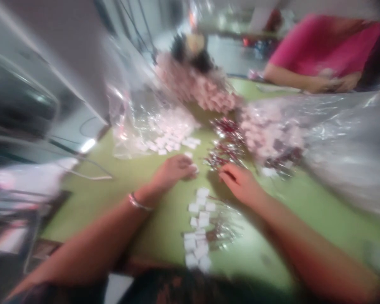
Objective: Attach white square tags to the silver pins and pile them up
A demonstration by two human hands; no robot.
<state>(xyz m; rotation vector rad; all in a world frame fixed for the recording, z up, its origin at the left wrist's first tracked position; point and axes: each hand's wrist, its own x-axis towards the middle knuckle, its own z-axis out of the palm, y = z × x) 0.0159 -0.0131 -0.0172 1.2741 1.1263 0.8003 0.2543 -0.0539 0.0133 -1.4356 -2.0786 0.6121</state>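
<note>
The whole picture is smeared by motion. My left hand (174, 171), with a metal bangle at the wrist, rests on the green table (120, 198) with its fingertips at a small white piece. My right hand (240, 181) lies just right of it, beside a heap of shiny red bits (226, 145). Whether either hand is closed on anything is blurred. A column of small white pieces (199, 230) with thin clear sticks lies between my forearms.
Clear plastic bags with white and pink pieces lie at the back left (152, 122) and right (319, 135). A pink heap (205, 90) sits at the back. Another person in a pink top (323, 46) works at the far right. Grey equipment (22, 101) stands at left.
</note>
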